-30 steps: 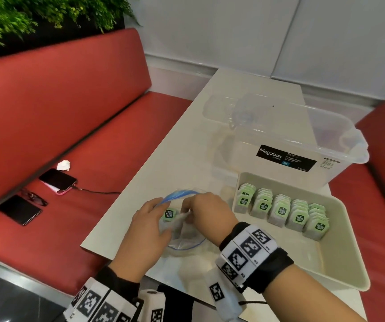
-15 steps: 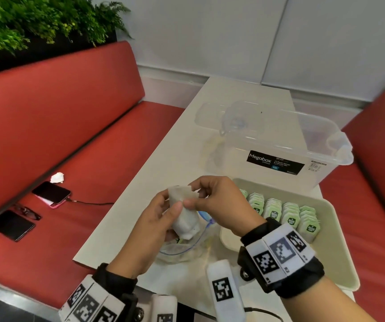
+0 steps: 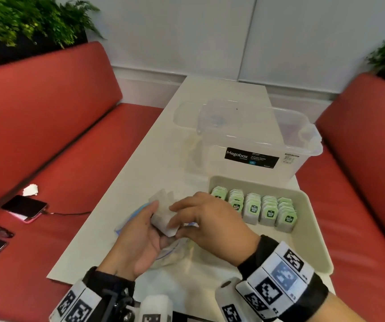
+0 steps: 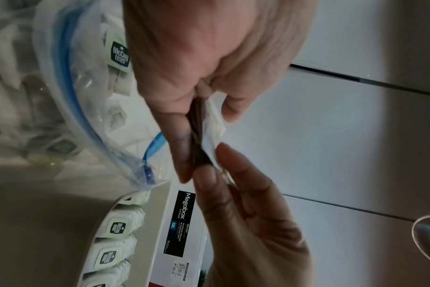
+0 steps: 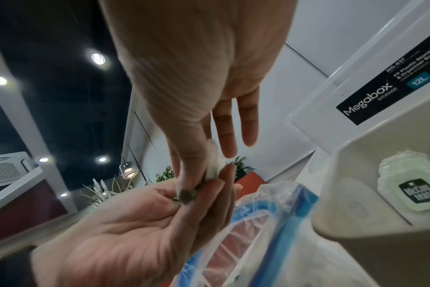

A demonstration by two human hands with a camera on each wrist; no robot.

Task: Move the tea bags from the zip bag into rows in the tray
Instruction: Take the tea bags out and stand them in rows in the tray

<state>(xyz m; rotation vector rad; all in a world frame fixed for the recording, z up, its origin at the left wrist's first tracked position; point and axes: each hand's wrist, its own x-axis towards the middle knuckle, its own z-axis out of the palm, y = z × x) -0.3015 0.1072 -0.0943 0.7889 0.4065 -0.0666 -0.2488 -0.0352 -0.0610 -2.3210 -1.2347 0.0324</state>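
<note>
Left hand (image 3: 138, 238): palm turned up, fingers curled round a small stack of white tea bags (image 3: 163, 214), thumb on top. Right hand (image 3: 207, 219): thumb and forefinger pinch the near corner of the same stack; the other fingers are extended. The held stack is clear of the table (image 3: 121, 189), above the zip bag (image 3: 175, 252).

The zip bag lies directly beneath both hands. It is clear plastic with a blue seal strip and its mouth is open. In the left wrist view, more tea bags (image 4: 115, 81) show inside it; one tag reads "McCoy teas" in light letters on a dark patch.

The tray (image 3: 312, 231) sits just right of the right hand. It is cream-coloured. Five rows of tea bags (image 3: 254, 208) stand along its far end, green tags facing the person. The tags carry the same "McCoy teas" mark, legible in both wrist views.

Beyond the tray and touching its far rim stands a clear box (image 3: 251, 135). Its black label reads "Megabox STORAGE", "MG-637", "PP Plastic Storage & Organizer Box" and "12L". A white price sticker beside the label reads "P 159"; the rest is too small to read.
</note>
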